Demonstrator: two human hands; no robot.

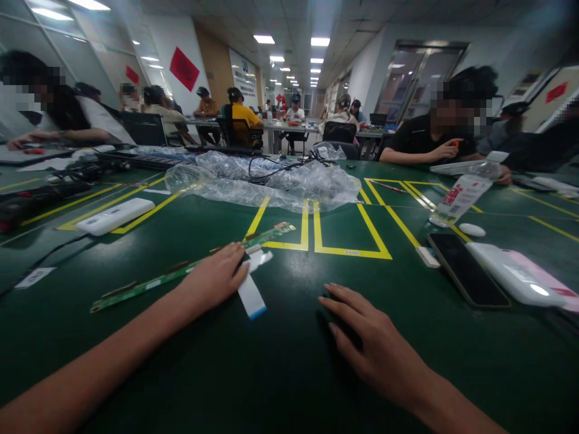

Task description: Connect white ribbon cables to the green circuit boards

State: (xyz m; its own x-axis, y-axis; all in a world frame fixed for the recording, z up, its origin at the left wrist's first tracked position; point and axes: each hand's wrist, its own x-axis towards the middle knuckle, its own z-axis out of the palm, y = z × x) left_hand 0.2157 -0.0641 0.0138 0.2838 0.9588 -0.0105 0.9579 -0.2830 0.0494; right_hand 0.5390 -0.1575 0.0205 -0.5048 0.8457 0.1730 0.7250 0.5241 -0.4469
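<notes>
A long narrow green circuit board (pixel 149 283) lies slantwise on the dark green table (pixel 280 361). A white flat ribbon cable with a blue tip (pixel 251 295) sticks out from it toward me. My left hand (pixel 217 277) rests on the board, fingers curled down over the spot where the cable joins. My right hand (pixel 371 343) lies palm down on the bare table to the right, fingers spread and holding nothing.
A black phone (pixel 465 268) and a white and pink device (pixel 520 277) lie at right. A white box (pixel 115 216) sits at left. Crumpled clear plastic wrap (pixel 271 181) and black cables lie beyond yellow tape squares (pixel 348 241). Other people sit around the tables.
</notes>
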